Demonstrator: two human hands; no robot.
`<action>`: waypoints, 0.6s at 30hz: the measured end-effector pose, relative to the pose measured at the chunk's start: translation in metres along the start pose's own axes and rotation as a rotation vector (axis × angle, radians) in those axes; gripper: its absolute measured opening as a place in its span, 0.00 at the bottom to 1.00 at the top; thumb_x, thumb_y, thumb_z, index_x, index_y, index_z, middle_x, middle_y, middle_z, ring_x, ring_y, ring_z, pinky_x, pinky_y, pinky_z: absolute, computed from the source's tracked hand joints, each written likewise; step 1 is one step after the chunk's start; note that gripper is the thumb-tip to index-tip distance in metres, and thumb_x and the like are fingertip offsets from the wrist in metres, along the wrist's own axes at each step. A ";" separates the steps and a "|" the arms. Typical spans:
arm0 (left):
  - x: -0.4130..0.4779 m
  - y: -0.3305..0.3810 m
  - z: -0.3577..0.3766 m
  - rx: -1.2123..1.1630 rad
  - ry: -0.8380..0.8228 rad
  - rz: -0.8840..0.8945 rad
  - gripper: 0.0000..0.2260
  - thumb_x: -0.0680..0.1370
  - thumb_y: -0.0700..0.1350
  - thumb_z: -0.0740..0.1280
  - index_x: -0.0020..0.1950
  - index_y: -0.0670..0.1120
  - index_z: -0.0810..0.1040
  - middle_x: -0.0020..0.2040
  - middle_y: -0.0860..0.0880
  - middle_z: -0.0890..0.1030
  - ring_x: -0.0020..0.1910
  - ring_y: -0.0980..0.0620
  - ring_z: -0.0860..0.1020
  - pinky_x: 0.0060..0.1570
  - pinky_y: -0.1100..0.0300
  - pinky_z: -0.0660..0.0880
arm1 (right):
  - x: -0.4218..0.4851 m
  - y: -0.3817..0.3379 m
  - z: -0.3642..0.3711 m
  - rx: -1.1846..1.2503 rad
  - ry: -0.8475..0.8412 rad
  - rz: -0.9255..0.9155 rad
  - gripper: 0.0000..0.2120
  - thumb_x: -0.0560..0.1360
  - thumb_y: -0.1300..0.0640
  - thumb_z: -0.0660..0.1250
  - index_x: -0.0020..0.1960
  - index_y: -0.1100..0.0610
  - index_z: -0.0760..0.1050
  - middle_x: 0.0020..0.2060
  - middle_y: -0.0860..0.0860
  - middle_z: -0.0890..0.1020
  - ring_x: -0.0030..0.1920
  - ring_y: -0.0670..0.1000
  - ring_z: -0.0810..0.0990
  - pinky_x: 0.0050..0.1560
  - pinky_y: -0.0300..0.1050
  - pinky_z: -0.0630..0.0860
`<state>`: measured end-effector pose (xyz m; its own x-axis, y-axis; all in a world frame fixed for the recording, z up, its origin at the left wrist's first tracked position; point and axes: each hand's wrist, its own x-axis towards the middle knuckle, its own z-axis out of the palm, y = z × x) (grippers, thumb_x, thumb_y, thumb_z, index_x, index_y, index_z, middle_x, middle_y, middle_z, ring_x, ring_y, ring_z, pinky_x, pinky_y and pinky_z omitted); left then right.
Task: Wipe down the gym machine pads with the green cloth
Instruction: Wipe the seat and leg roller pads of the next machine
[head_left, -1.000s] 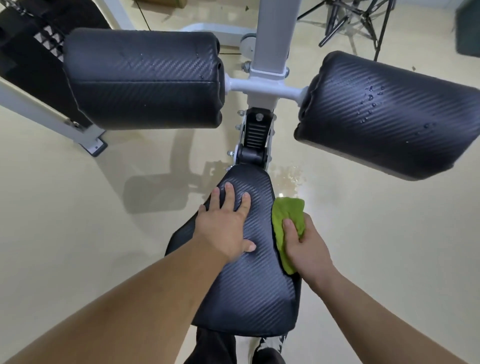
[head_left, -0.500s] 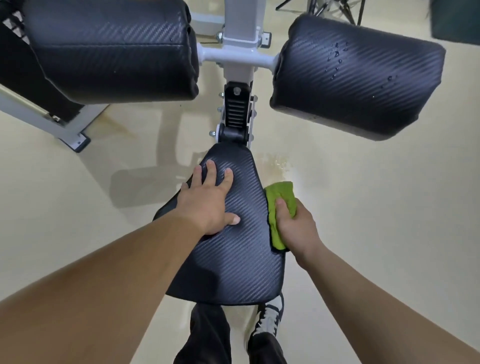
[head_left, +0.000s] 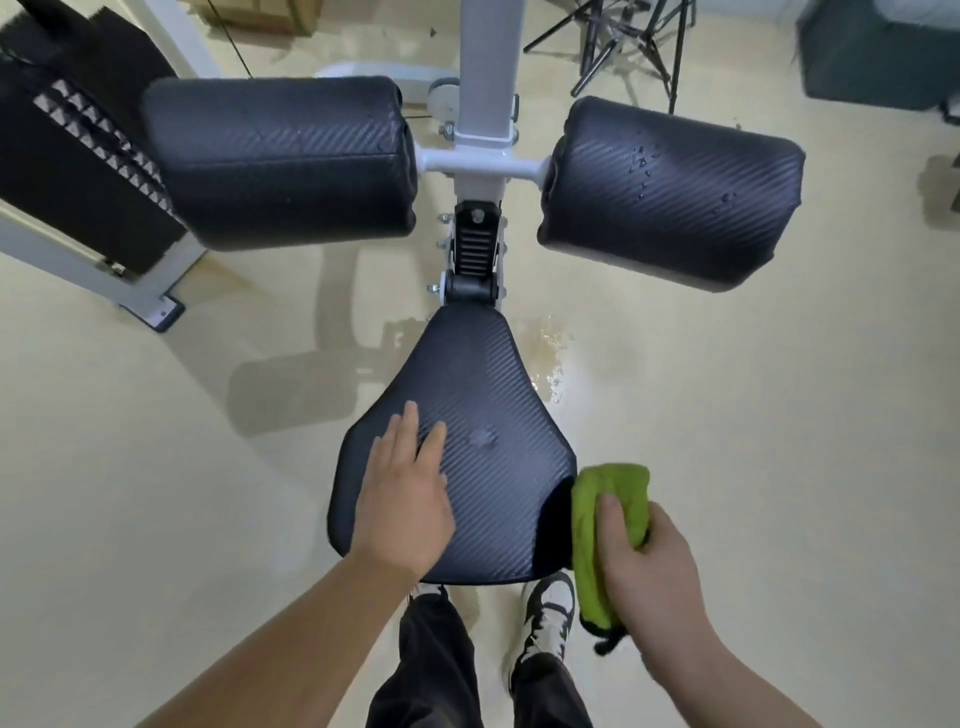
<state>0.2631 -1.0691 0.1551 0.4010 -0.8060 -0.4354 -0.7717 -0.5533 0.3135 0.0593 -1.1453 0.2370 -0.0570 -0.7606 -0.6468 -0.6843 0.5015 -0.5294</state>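
Since half a second ago the left hand (head_left: 402, 506) has slid back toward the seat pad's (head_left: 483, 415) near left corner, lying flat with fingers spread open. The right hand (head_left: 647, 569) has drawn the green cloth (head_left: 605, 499) rearward to the seat's right rear edge, fingers closed around it. Three black pads are visible: the left roller pad (head_left: 280, 161), the seat, and the right roller pad (head_left: 670, 192), beaded with water droplets. One cloth, two hands.
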 end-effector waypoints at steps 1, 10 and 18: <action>0.000 -0.012 -0.006 -0.004 0.018 -0.031 0.28 0.81 0.44 0.62 0.81 0.47 0.61 0.84 0.42 0.49 0.82 0.42 0.52 0.81 0.48 0.52 | 0.010 -0.016 0.002 -0.050 0.015 -0.086 0.14 0.81 0.41 0.62 0.47 0.52 0.75 0.38 0.50 0.83 0.41 0.52 0.82 0.49 0.54 0.80; 0.039 -0.051 -0.045 -0.139 -0.017 -0.132 0.30 0.80 0.43 0.63 0.81 0.46 0.60 0.83 0.40 0.52 0.81 0.41 0.53 0.80 0.51 0.54 | 0.046 -0.022 0.128 -0.879 0.000 -0.807 0.22 0.66 0.53 0.75 0.59 0.52 0.77 0.56 0.56 0.78 0.55 0.62 0.75 0.54 0.62 0.74; 0.063 -0.063 -0.048 -0.246 -0.092 -0.166 0.29 0.82 0.44 0.61 0.82 0.51 0.57 0.84 0.48 0.46 0.82 0.47 0.52 0.77 0.54 0.59 | 0.106 -0.085 0.159 -0.949 0.016 -0.752 0.22 0.74 0.51 0.66 0.67 0.50 0.69 0.59 0.56 0.72 0.58 0.62 0.71 0.56 0.62 0.69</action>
<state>0.3612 -1.0952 0.1484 0.4570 -0.6839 -0.5687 -0.5522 -0.7194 0.4214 0.2271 -1.2036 0.1262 0.5794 -0.7407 -0.3401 -0.8112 -0.5645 -0.1526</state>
